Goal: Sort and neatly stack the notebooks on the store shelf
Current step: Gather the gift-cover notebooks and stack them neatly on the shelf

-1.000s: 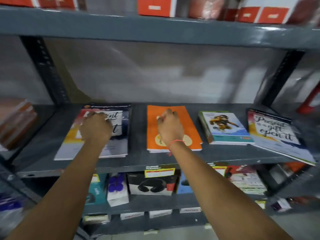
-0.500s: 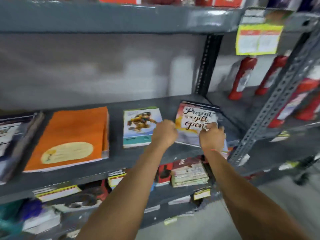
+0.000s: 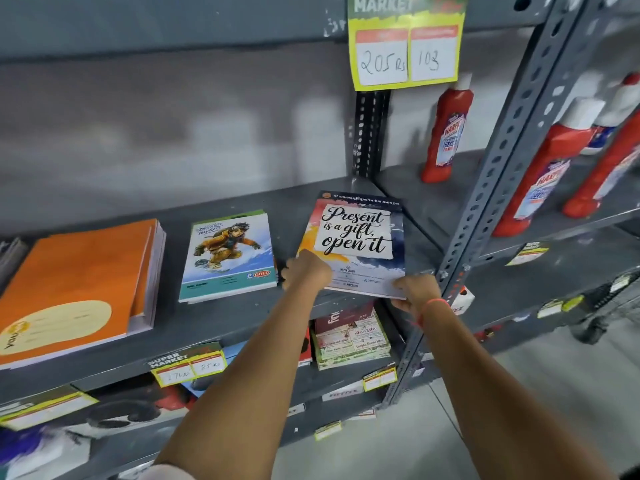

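A notebook with the words "Present is a gift, open it" [image 3: 356, 237] lies at the right end of the grey shelf [image 3: 242, 317], its near edge over the shelf front. My left hand [image 3: 306, 271] grips its near left corner. My right hand [image 3: 417, 291] grips its near right corner, a pink thread at the wrist. A stack of notebooks with a snowboarder cover [image 3: 228, 254] sits to the left. Further left lies a stack of orange notebooks [image 3: 76, 285]. The edge of another stack [image 3: 10, 258] shows at the far left.
A perforated grey upright [image 3: 485, 202] stands just right of my right hand. Red cleaner bottles [image 3: 446, 133] fill the neighbouring shelf. A yellow price tag [image 3: 405, 46] hangs from the shelf above. Boxes and booklets [image 3: 349, 337] sit on the shelf below.
Both hands left the left-hand stacks and moved right to the "Present is a gift" notebook. They now grip its near corners, and it lies straighter than before.
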